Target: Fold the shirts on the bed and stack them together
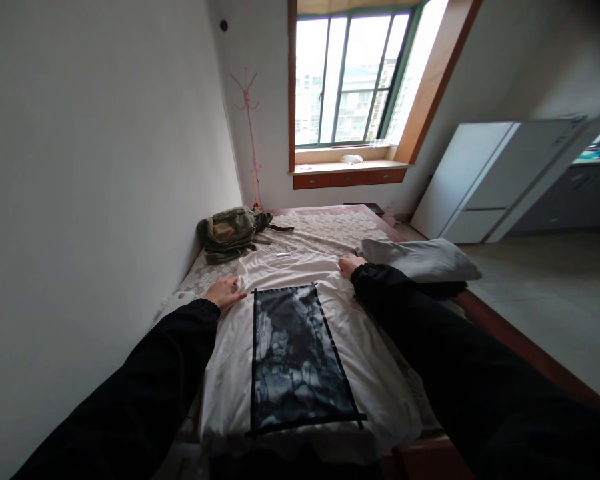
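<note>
A white T-shirt (385,360) with a large dark, black-bordered print (300,353) on its front lies spread on the bed, its neckline at the far end. At its upper left shoulder, my left hand (223,293) is closed on the cloth, the thumb stretched toward the print. My right hand (350,265) has its fingers curled on the cloth at the upper right shoulder. The fingertips of both hands are partly hidden in the white fabric. Soft wrinkles run along the shirt's right side.
A green backpack (233,230) rests by the wall at the bed's far left. Folded grey cloth (423,260) lies along the right edge, over something black. Beyond are a pink coat rack (251,133), a window (353,80) and a white fridge (490,177).
</note>
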Tool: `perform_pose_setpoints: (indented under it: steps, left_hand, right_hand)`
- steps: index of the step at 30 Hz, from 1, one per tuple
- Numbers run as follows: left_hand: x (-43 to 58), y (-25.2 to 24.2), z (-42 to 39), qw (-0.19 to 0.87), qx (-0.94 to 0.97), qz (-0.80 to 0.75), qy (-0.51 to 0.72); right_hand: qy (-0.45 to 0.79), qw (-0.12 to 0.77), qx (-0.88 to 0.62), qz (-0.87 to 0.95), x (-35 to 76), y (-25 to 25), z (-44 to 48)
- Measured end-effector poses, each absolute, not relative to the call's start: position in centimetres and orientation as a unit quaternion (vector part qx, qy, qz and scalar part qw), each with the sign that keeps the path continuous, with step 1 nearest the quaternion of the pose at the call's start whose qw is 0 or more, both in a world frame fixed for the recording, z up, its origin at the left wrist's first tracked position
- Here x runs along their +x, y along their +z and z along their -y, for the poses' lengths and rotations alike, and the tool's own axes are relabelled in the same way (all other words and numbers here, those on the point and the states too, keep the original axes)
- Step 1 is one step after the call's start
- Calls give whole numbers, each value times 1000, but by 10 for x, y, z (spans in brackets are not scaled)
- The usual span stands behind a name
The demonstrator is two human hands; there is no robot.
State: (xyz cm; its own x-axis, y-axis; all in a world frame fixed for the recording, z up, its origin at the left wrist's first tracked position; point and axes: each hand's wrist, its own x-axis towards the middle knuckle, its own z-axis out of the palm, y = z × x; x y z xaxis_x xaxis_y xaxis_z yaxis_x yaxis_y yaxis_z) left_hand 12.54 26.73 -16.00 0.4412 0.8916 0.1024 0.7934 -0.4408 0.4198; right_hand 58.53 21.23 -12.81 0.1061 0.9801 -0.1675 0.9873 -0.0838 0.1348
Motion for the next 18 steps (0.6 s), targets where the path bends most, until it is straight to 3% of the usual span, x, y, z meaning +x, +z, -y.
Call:
perform_pose_setpoints:
  steps: [11, 18]
  left_hand:
    - [110, -131, -299, 127, 771, -595, 188]
    - [65, -110, -300, 40, 736, -673, 59]
  right_hand:
    - [-14, 98, 733, -672, 585, -130, -204]
    - [-22, 93, 726, -680, 584, -133, -198]
